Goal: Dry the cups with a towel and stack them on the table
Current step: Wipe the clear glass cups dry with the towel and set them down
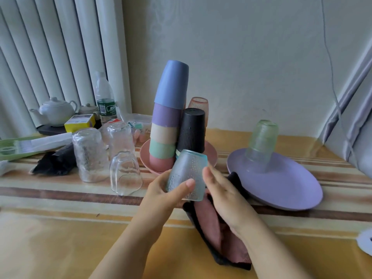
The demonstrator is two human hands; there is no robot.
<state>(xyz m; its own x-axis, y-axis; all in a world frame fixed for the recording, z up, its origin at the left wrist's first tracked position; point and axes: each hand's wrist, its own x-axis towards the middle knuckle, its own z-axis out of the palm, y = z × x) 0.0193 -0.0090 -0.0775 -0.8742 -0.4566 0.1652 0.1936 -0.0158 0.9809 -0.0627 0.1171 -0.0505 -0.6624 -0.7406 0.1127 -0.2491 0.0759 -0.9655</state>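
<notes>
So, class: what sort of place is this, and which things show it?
Probably a home, at a table against a wall: a striped tablecloth, a white teapot, and a radiator behind it.
</notes>
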